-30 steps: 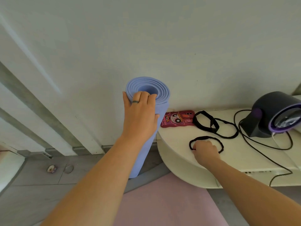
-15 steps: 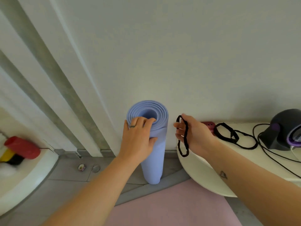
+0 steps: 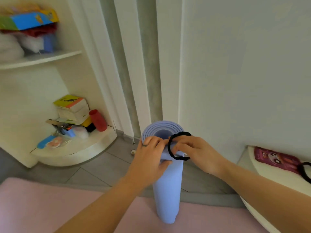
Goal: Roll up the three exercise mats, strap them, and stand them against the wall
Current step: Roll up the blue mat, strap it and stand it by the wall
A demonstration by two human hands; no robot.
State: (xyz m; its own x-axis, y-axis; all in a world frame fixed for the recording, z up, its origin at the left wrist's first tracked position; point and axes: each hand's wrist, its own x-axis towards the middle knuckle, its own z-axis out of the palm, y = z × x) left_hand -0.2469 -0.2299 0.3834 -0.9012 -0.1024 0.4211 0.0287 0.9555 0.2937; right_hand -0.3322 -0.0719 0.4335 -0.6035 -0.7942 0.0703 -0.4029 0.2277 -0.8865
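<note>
A rolled blue mat (image 3: 168, 187) stands upright on a flat pink mat (image 3: 47, 204) that lies on the floor, a little way from the white wall. My left hand (image 3: 148, 158) grips the roll near its top. My right hand (image 3: 196, 152) holds a black strap loop (image 3: 176, 146) against the top rim of the roll, stretched between the fingers. Another black strap (image 3: 304, 171) lies on the white ledge at the right edge.
A white rounded ledge (image 3: 249, 165) at the right carries a pink patterned pouch (image 3: 276, 158). At the left, low white shelves (image 3: 72, 148) hold books, a red cylinder (image 3: 98, 120) and small clutter. Grey tiled floor (image 3: 101, 167) runs between them.
My right hand has carried the strap loop from beside the roll onto its top rim. The view has swung left, and the roll now stands on the pink mat.
</note>
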